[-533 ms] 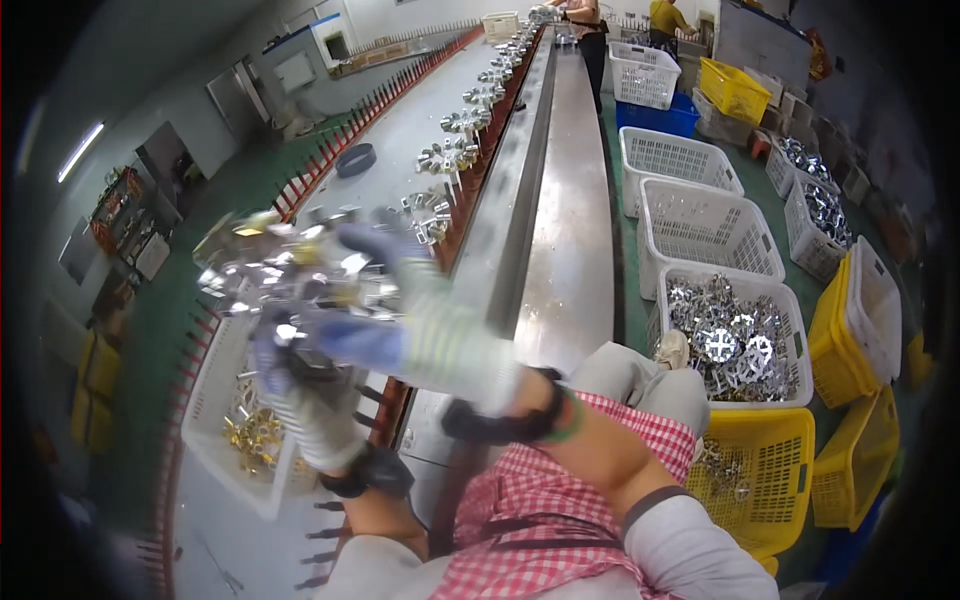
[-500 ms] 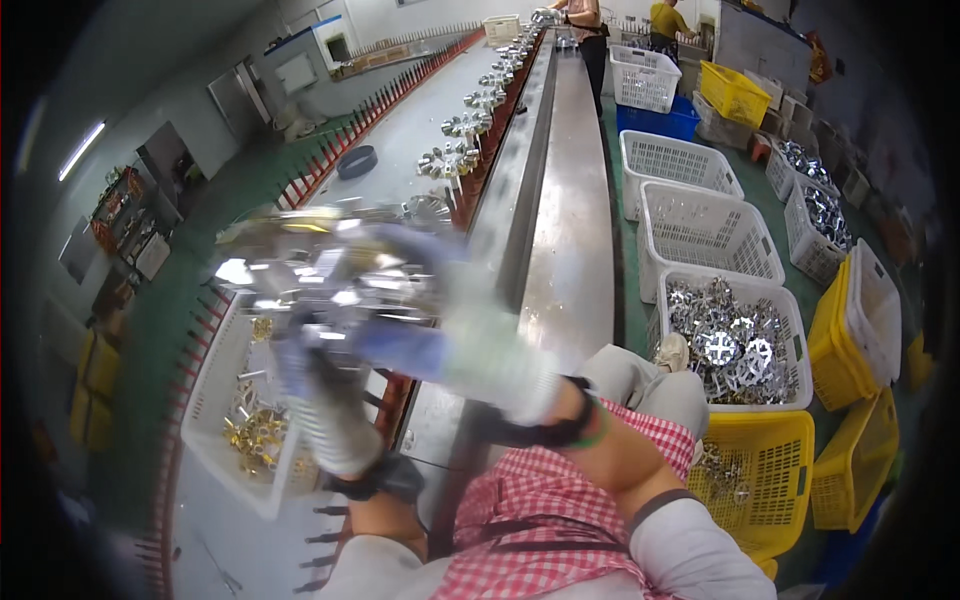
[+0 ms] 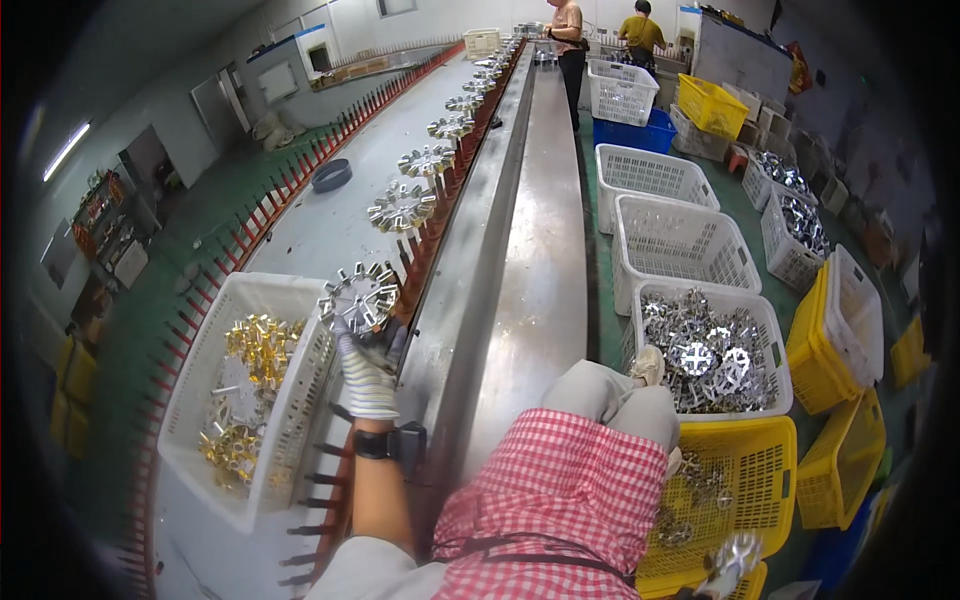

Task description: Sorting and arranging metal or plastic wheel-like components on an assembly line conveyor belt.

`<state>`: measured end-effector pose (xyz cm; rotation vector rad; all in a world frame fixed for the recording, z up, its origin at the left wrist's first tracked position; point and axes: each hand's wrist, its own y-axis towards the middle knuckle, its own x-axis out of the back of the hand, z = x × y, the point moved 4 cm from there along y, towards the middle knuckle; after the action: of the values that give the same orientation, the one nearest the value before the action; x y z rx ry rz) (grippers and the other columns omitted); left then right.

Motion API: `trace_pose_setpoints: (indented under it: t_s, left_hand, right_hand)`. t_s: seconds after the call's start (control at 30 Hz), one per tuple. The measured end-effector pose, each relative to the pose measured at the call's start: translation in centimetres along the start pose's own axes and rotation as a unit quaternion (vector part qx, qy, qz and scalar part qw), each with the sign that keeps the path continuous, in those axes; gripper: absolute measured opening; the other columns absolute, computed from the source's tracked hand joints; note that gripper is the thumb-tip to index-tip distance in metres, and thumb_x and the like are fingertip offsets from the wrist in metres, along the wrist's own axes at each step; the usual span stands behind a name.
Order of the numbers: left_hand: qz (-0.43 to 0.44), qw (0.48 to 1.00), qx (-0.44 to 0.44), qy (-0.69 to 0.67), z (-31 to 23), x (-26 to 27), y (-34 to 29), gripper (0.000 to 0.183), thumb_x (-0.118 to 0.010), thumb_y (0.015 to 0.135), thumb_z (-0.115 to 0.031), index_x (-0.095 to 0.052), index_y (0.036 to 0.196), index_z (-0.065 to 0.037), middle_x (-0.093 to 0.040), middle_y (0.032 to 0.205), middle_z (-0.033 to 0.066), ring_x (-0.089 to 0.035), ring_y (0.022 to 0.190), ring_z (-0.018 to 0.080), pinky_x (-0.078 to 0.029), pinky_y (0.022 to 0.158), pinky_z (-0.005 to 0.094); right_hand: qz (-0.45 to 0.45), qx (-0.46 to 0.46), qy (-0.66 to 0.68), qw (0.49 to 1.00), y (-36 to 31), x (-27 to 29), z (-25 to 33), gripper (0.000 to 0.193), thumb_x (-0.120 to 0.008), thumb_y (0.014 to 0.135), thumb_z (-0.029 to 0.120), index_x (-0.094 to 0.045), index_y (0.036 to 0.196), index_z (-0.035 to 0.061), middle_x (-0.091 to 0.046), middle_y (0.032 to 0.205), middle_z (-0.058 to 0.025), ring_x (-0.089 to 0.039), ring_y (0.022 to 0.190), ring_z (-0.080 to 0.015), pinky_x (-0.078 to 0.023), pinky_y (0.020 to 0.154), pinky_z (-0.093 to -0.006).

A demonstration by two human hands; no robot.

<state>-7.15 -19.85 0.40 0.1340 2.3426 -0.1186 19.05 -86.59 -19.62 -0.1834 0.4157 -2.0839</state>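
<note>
The left hand [image 3: 368,378], in a striped glove, is gripping a round silver toothed disc [image 3: 362,296] by its near edge. As I judge it, that one-sided hold is leaving the far edge free, so the disc could be tipping or twisting out of the fingers; its teeth could also be snagging on the pegs [image 3: 414,255] of the red rail [image 3: 462,175] just to its right, should it be swinging that way. The disc is lying ahead of the wrist, beyond the palm, and facing up toward the camera. The right hand [image 3: 715,577] is sitting at the view's lower edge, where blur is spoiling things: a silver part [image 3: 740,550] is showing there, seemingly at the fingertips, but I cannot tell whether the hand is holding it. A loose hold could be letting it fall against the nearby yellow basket [image 3: 774,478]. Farther out, a white basket [image 3: 292,425] of gold and silver pieces is standing on the desk [image 3: 290,245], left of the left hand, and more discs [image 3: 402,206] are lining the rail ahead.
</note>
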Motion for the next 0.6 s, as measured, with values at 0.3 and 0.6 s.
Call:
trace_pose_setpoints:
  t_s: [0.3, 0.6]
  left_hand:
    - [0.112, 0.975, -0.185, 0.052, -3.9, -4.5, -1.2, 0.039, -0.051, 0.082, -0.036, -0.049, 0.113, -0.011, -0.051, 0.111, 0.003, -0.05, 0.095, 0.0138, -0.038, 0.085, 0.0318]
    - [-0.012, 0.998, 0.012, -0.055, -0.5, -0.3, 11.1, 0.03, -0.057, 0.081, -0.028, -0.054, 0.106, -0.012, -0.058, 0.101, 0.0048, -0.054, 0.089, 0.0199, -0.046, 0.073, 0.0366]
  right_hand:
    - [-0.149, -0.087, -0.131, 0.976, 6.3, 11.0, -9.9, 0.051, -0.039, 0.087, 0.035, -0.034, 0.129, 0.0063, -0.04, 0.126, -0.0129, -0.04, 0.113, -0.029, -0.033, 0.093, -0.0436]
    - [0.21, 0.096, -0.086, 0.969, 0.8, -17.4, 1.6, 0.064, -0.051, 0.081, 0.042, -0.031, 0.129, 0.0062, -0.034, 0.129, -0.0135, -0.03, 0.121, -0.0287, -0.029, 0.096, -0.0419]
